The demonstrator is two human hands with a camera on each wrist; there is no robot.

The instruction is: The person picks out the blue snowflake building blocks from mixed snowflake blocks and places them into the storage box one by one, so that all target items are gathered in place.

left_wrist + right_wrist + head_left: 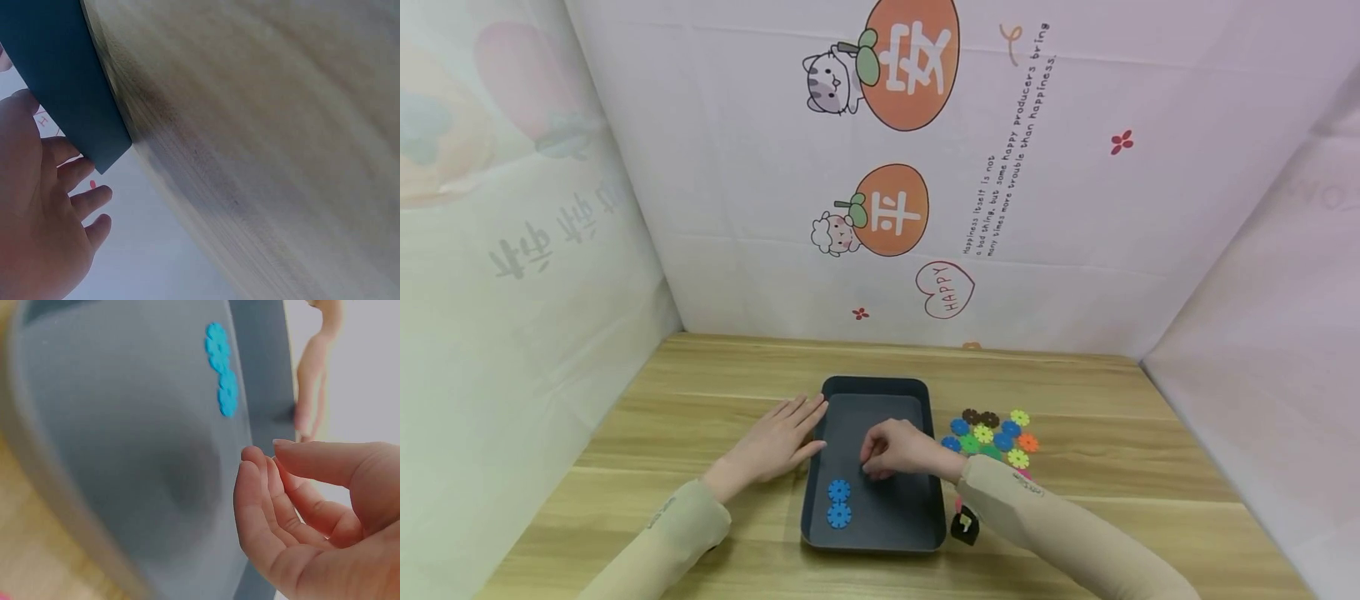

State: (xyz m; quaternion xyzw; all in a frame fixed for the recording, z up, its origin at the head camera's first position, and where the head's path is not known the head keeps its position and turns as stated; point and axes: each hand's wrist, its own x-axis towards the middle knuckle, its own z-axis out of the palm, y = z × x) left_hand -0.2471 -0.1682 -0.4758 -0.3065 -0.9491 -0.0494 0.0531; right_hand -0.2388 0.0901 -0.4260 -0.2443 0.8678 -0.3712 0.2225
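Two blue notched discs (839,502) lie in line, edge to edge, in the near left part of the dark grey tray (891,533). The same blue discs (220,369) show near the tray's wall in the right wrist view. My right hand (887,450) is over the middle of the tray, fingers loosely bent and thumb near the fingertips; no piece shows between them. My left hand (775,442) rests at the tray's left side, with straight, spread fingers by the rim. In the left wrist view, its fingers (74,174) are beside the tray's outer wall (69,75).
Right of the tray lies a loose group of notched discs (992,437) in blue, yellow, green, brown and orange, partly behind the right forearm. A small black object (965,526) sits by the tray's near right corner. Printed white cloth (1037,292) encloses the wooden table (760,550).
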